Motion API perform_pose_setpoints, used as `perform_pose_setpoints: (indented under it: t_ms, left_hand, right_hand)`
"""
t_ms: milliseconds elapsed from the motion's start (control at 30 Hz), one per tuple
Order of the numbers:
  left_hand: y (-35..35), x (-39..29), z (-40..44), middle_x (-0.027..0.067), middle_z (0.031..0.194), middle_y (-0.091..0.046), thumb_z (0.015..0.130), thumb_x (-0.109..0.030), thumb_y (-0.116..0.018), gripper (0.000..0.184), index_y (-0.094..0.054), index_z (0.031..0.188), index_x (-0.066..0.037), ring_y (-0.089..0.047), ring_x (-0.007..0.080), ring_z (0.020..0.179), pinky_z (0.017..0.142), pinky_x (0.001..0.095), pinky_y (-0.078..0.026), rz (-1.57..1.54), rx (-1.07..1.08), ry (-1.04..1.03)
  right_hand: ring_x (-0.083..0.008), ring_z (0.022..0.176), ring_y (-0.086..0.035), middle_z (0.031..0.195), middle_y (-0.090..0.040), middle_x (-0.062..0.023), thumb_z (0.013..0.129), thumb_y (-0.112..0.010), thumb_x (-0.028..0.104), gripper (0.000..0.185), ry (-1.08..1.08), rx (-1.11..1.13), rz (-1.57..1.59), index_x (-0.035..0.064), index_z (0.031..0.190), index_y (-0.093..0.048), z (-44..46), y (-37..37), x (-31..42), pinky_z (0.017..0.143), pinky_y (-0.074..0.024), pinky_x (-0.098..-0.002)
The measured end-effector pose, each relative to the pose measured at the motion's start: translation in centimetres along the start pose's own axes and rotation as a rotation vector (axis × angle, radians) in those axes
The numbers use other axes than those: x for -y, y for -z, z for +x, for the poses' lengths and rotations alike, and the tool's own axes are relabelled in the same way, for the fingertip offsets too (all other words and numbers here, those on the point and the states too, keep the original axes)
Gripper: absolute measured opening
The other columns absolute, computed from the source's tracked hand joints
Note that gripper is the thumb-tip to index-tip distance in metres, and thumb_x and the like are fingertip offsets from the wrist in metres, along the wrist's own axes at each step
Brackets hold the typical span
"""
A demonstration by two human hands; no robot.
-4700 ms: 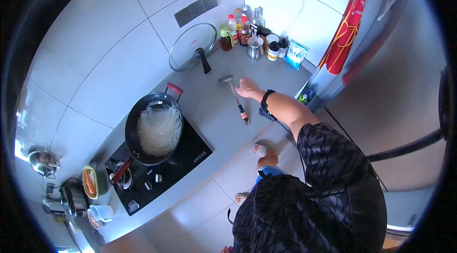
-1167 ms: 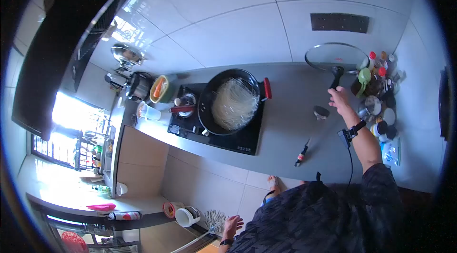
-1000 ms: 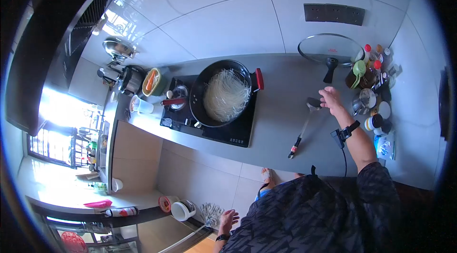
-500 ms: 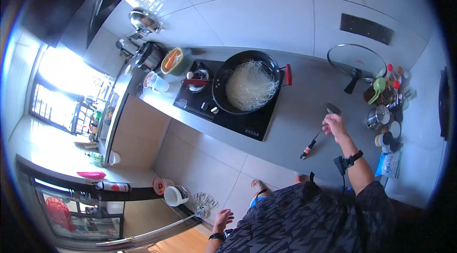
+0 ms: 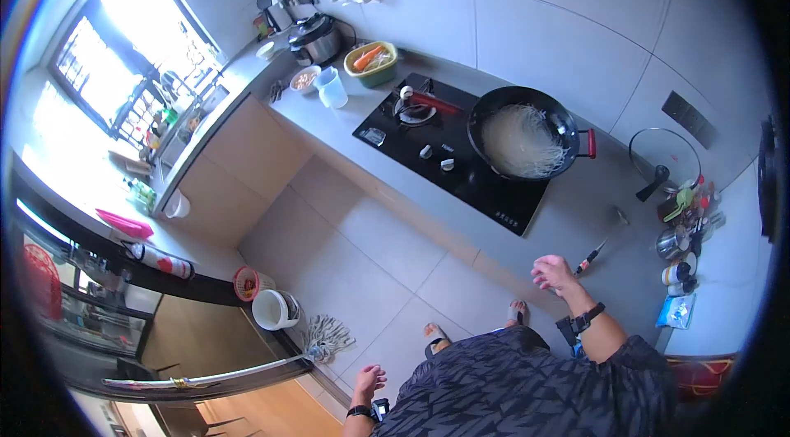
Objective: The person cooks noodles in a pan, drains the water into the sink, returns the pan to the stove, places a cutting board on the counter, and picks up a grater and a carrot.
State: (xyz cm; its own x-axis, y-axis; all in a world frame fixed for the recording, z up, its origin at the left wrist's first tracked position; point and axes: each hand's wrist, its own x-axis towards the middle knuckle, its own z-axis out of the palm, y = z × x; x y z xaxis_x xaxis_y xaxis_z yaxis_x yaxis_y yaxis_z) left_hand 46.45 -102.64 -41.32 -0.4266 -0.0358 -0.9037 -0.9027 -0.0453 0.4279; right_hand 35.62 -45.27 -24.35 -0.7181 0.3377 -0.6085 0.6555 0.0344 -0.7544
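Note:
My right hand hangs over the counter's front edge with its fingers loosely bent and apart, holding nothing. Close beside it, on the counter, lies a long-handled cooking utensil with a black and red grip; whether its head is a ladle or a spatula I cannot tell. My left hand is low by my side over the floor, fingers slightly curled and free of any object. A black wok sits on the right of the cooktop, with pale noodles in cloudy liquid.
A glass lid leans on the wall at the right, near bottles and jars. Left of the cooktop stand a green basin with carrots, a plastic jug and an electric cooker. A mop and white bucket are on the floor.
The view has swung left toward the window. My right hand has left the utensil's upper part and drawn back to the counter's front edge. The utensil remains on the counter.

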Motion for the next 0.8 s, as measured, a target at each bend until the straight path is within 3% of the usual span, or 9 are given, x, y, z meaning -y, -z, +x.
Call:
perform_pose_setpoints:
  t_ms: [200, 400, 467, 500, 800]
  left_hand:
    - [9.0, 4.6, 3.3, 0.0152, 0.099, -0.067, 0.094, -0.019, -0.058, 0.031, -0.050, 0.120, -0.004, -0.067, 0.0249, 0.071, 0.055, 0.0356, -0.053, -0.207, -0.018, 0.125]
    - [11.3, 4.3, 6.1, 0.0178, 0.101, -0.066, 0.094, -0.019, -0.059, 0.033, -0.047, 0.122, -0.007, -0.069, 0.0299, 0.073, 0.053, 0.0380, -0.054, -0.320, -0.054, 0.177]
    - [12.1, 3.3, 7.5, 0.0179, 0.101, -0.066, 0.094, -0.019, -0.059, 0.033, -0.047, 0.122, -0.007, -0.069, 0.0311, 0.073, 0.053, 0.0383, -0.054, -0.362, -0.015, 0.190]
    - [11.9, 2.5, 8.1, 0.0187, 0.103, -0.065, 0.094, -0.019, -0.059, 0.032, -0.048, 0.120, -0.006, -0.068, 0.0327, 0.073, 0.052, 0.0379, -0.053, -0.371, -0.034, 0.121]
    - [16.4, -11.4, 11.7, 0.0193, 0.102, -0.064, 0.094, -0.019, -0.059, 0.034, -0.046, 0.123, -0.007, -0.066, 0.0337, 0.072, 0.054, 0.0411, -0.053, -0.451, -0.252, 0.190]
  right_hand:
    - [-0.0144, 0.068, -0.065, 0.089, -0.067, -0.0068, 0.093, -0.061, 0.025, 0.024, -0.014, 0.165, -0.157, 0.0039, 0.105, -0.062, 0.2, -12.0, 2.8, 0.053, -0.0534, -0.0267]
    - [-0.0128, 0.066, -0.064, 0.086, -0.066, -0.0059, 0.092, -0.061, 0.024, 0.022, -0.010, 0.219, -0.303, 0.0034, 0.100, -0.063, 3.1, -18.5, 7.0, 0.053, -0.0528, -0.0259]
    - [-0.0123, 0.066, -0.063, 0.084, -0.066, -0.0055, 0.092, -0.061, 0.024, 0.022, -0.001, 0.217, -0.338, 0.0035, 0.098, -0.063, 4.9, -20.6, 8.8, 0.052, -0.0524, -0.0255]
    - [-0.0121, 0.066, -0.063, 0.084, -0.066, -0.0054, 0.092, -0.061, 0.024, 0.022, 0.005, 0.220, -0.338, 0.0036, 0.098, -0.063, 6.1, -21.7, 9.8, 0.052, -0.0521, -0.0253]
    - [-0.0105, 0.065, -0.062, 0.084, -0.066, -0.0045, 0.091, -0.062, 0.022, 0.022, 0.079, 0.373, -0.348, 0.0031, 0.103, -0.061, 21.7, -35.9, 22.1, 0.050, -0.0499, -0.0247]
